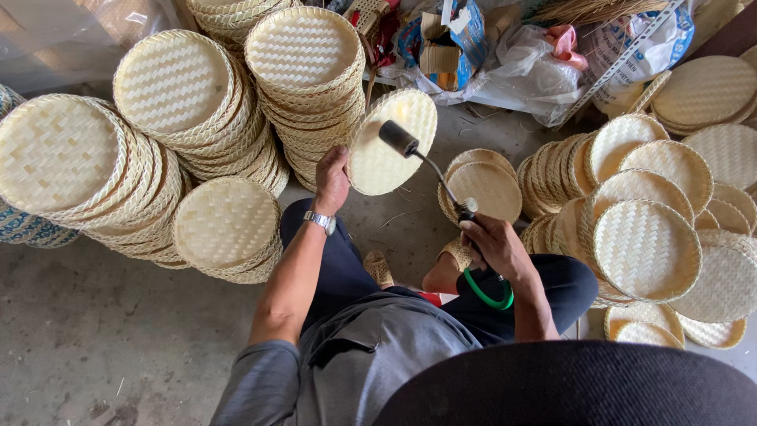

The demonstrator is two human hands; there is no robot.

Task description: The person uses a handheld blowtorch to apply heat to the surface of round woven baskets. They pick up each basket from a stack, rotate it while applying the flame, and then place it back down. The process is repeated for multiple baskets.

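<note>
Left hand (331,180) gripped a woven tray (392,142) by its rim, right hand (493,246) clutched the torch (430,170). Looked like lingering would've scorched that bamboo.

My left arm reaches straight out ahead of me, bare from the grey sleeve down, a silver watch on the wrist, and my left hand (331,180) is raised with its back toward me, fingers and thumb pinched closed at the far end of the reach. My right arm is bent at the elbow and comes in across my knee, forearm bare, the wrist cocked slightly upward. My right hand (495,246) sits lower and nearer my body, curled in a closed fist with the knuckles facing up and the thumb side pointing forward.
</note>
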